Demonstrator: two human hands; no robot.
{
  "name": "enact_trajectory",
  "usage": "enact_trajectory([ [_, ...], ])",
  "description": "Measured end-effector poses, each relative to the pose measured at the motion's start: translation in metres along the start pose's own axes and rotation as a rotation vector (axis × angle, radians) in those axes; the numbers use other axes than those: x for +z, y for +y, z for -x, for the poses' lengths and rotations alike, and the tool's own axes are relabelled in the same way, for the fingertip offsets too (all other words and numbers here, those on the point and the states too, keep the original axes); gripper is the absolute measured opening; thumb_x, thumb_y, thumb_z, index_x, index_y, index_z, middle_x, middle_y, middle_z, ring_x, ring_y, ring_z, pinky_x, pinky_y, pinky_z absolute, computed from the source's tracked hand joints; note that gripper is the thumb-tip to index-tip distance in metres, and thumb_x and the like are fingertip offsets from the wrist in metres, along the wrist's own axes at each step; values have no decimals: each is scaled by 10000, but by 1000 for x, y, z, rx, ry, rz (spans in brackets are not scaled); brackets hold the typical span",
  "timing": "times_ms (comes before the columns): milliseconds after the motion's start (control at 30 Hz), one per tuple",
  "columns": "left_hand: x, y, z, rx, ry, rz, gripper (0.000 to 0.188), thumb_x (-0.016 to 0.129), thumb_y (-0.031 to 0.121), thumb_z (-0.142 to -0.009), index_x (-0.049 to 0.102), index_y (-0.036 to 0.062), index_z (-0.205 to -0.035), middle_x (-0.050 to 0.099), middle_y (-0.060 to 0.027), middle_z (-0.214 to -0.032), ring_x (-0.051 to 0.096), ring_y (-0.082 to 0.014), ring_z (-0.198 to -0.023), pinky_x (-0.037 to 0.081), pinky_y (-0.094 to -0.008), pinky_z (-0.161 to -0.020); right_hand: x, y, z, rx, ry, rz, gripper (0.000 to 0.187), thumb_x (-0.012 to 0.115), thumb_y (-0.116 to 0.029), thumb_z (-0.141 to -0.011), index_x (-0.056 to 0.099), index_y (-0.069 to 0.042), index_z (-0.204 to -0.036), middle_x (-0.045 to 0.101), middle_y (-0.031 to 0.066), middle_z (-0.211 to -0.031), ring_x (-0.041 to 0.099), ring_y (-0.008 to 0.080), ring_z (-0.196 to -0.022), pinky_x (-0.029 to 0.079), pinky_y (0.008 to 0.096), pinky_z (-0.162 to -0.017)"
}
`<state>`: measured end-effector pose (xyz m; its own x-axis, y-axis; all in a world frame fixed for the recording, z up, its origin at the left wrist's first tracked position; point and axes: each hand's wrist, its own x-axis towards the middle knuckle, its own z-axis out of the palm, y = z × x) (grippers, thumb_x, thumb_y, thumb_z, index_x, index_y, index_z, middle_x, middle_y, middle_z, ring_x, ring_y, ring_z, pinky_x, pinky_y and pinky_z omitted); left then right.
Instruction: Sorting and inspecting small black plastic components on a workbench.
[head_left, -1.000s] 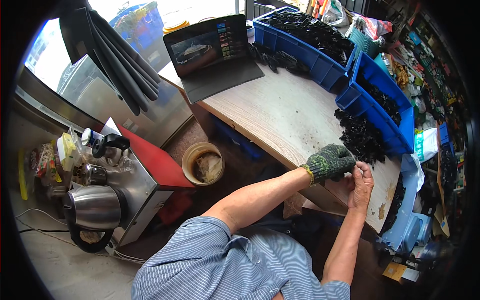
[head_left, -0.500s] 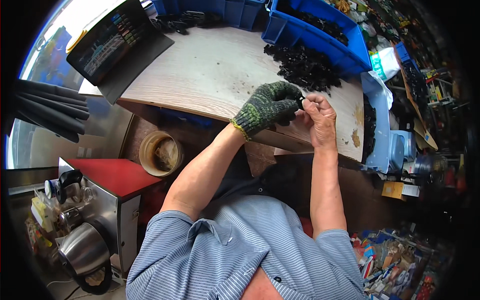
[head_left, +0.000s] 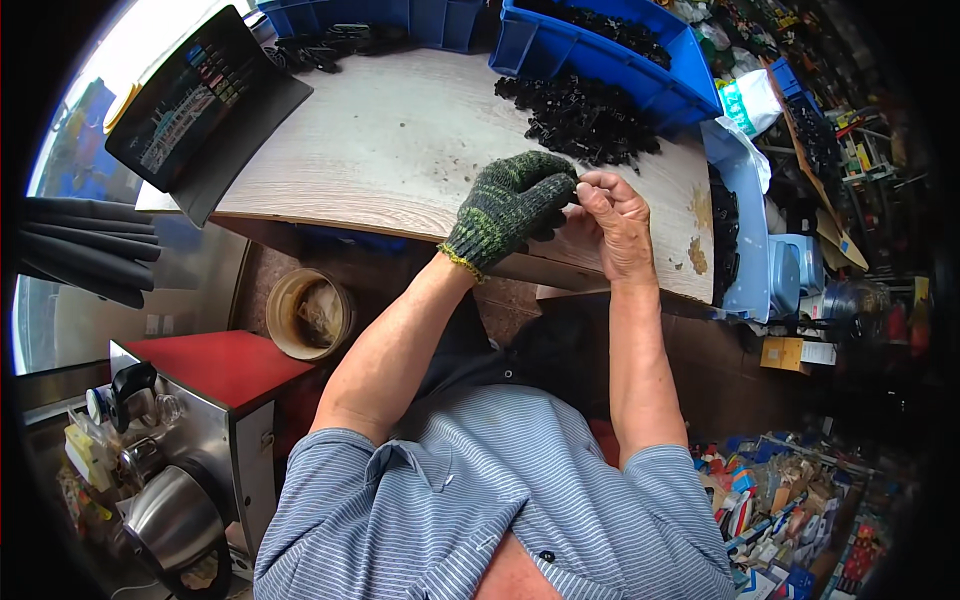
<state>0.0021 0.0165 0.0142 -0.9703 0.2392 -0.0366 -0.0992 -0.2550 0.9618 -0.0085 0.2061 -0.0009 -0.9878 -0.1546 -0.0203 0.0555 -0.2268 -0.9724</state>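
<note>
My left hand [head_left: 510, 208], in a dark green and black knitted glove, is closed over the front part of the table. Its fingertips pinch a small black part, now almost wholly hidden by the fingers. Against those fingertips comes my bare right hand [head_left: 622, 225], thumb and forefinger pressed together. What the right fingers grip is too small to make out. Just beyond both hands, a loose pile of small black parts [head_left: 580, 120] lies on the pale wood-grain table [head_left: 370, 135].
Behind the pile stands a blue crate [head_left: 640, 92] of black parts. A light blue bin [head_left: 745, 235] flanks the table's right end. A tablet in a dark case [head_left: 195, 105] leans at left. Below are a bucket [head_left: 342, 310], a red-topped cabinet [head_left: 215, 365] and a metal kettle [head_left: 175, 515].
My hands have drawn closer together at the fingertips, and the black part that showed between them is now mostly covered. The whole view has shifted slightly, moving the scene left and up.
</note>
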Motion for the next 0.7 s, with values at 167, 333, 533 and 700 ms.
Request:
enact_trajectory([
  [167, -7, 11, 0, -117, -51, -24, 351, 675, 311, -930, 654, 68, -1182, 706, -44, -884, 676, -111, -714, 502, -232, -527, 3, 0, 1, 3, 25, -34, 154, 774, -142, -880, 708, -88, -1007, 687, -13, -812, 664, 83, -672, 505, 208, -604],
  [333, -11, 12, 0, -104, -166, -120, 367, 688, 285, -911, 639, 72, -1205, 692, -29, -853, 655, -102, -696, 496, -230, -546, -7, 8, -3, -81, -16, -10, 148, 773, -133, -877, 709, -84, -1001, 680, -6, -804, 646, 79, -675, 543, 249, -628],
  [533, -9, 10, 0, -133, -100, -71, 327, 700, 246, -907, 649, 70, -1178, 693, -36, -852, 645, -104, -669, 502, -237, -540, 6, -1, 2, -8, 29, -90, 114, 765, -112, -879, 703, -70, -965, 685, 6, -806, 648, 96, -681, 594, 292, -662],
  [700, -6, 11, 0, -134, -105, -49, 302, 705, 242, -906, 656, 68, -1147, 692, -42, -842, 640, -107, -653, 502, -239, -535, 1, -1, 2, -13, 51, -59, 107, 763, -107, -878, 702, -70, -958, 689, 11, -816, 658, 105, -686, 604, 295, -660],
])
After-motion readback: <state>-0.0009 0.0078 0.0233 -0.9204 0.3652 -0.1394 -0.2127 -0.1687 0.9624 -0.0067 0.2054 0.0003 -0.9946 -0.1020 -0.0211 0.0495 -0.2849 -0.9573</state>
